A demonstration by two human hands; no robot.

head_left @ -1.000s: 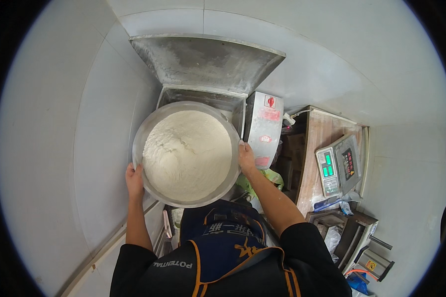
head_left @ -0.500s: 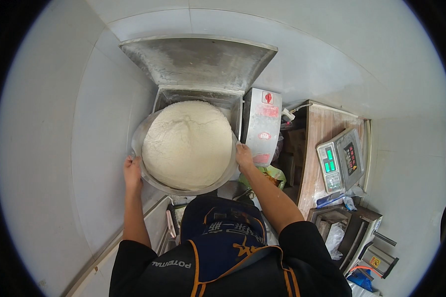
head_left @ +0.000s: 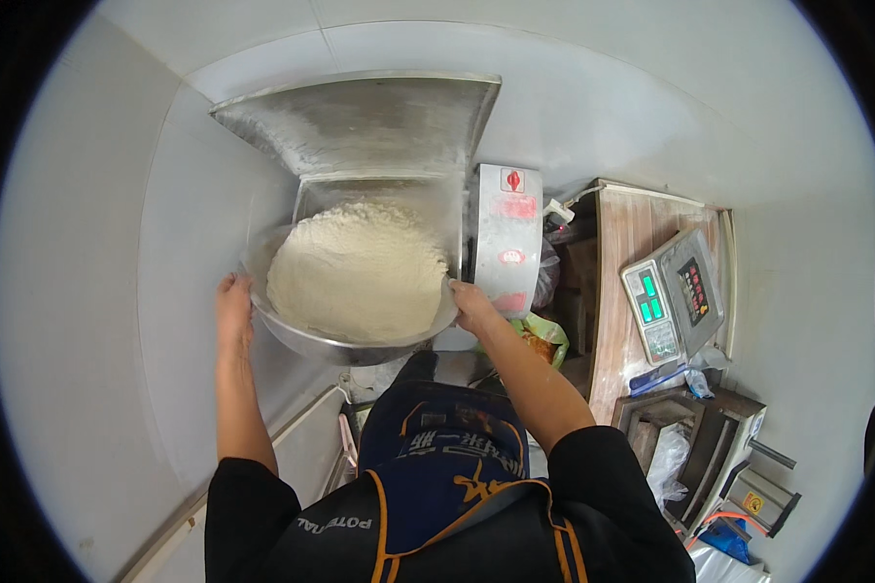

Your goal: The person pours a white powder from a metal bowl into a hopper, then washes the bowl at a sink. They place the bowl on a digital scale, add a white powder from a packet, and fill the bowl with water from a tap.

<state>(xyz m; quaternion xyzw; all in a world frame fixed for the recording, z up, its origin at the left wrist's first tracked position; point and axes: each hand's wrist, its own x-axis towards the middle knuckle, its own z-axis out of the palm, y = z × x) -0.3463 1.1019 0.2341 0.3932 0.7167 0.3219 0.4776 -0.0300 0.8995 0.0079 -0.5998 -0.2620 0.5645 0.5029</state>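
Observation:
A wide metal basin (head_left: 352,352) is tilted away from me over the tub (head_left: 313,198) of a steel machine, probably a dough mixer. White flour (head_left: 358,277) fills the basin, and its far edge spills toward the tub in a haze of dust. My left hand (head_left: 233,303) is closed on the basin's left rim, and my right hand (head_left: 471,305) grips the right rim. Behind the tub the raised metal lid (head_left: 365,121) stands open. Most of the tub's inside is hidden by flour and basin.
Close to the right of the tub is the machine's grey housing (head_left: 509,233) with a red knob. Farther right, a digital scale (head_left: 673,296) sits on a wooden counter (head_left: 617,253). Below it is a metal machine (head_left: 719,452). White walls enclose the left and back.
The basin's far side has tipped down and its near rim has risen. The heaped flour has slid forward toward the tub, raising dust. My left hand has lifted slightly.

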